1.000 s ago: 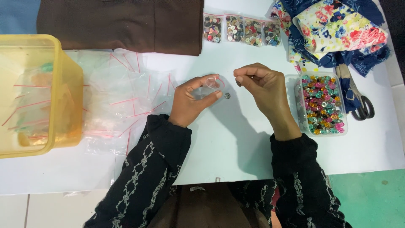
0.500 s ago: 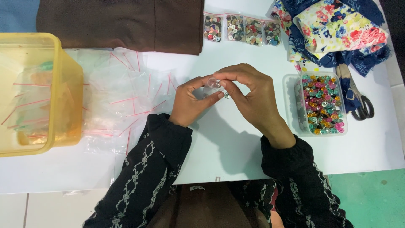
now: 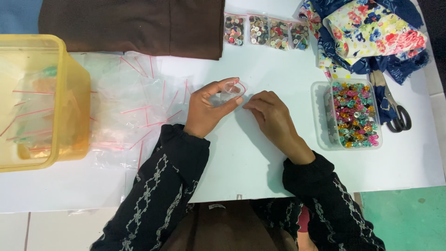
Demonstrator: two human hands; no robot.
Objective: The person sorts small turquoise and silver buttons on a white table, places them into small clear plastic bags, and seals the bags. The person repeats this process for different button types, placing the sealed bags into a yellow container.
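The fingers (image 3: 231, 103) of the left hand (image 3: 209, 109) are curled narrowly around a small clear zip bag (image 3: 232, 89), thumb below and forefinger above, holding its mouth open; the bag sits off the desk (image 3: 260, 167), near its middle. Just to the right, the right hand (image 3: 272, 118) lies palm down, its fingers (image 3: 251, 104) bunched close together with the tips almost touching the bag's open edge. Whether they pinch anything cannot be told. Both arms wear black sleeves (image 3: 162, 195) with pale stitched patterns.

Left of the left hand, a loose heap of empty clear bags with red strips (image 3: 134, 111) is spread flat, reaching to a yellow plastic tub (image 3: 74, 88) at the desk's left edge. Right of the right hand stands a clear box of coloured buttons (image 3: 354, 115), and beside that, near the right edge, lie scissors (image 3: 395, 109). Along the far edge, four small packets of mixed buttons (image 3: 267, 32) sit in a row between a dark brown cloth (image 3: 134, 23) and a bundle of flowered cloth (image 3: 371, 32) in the far right corner.
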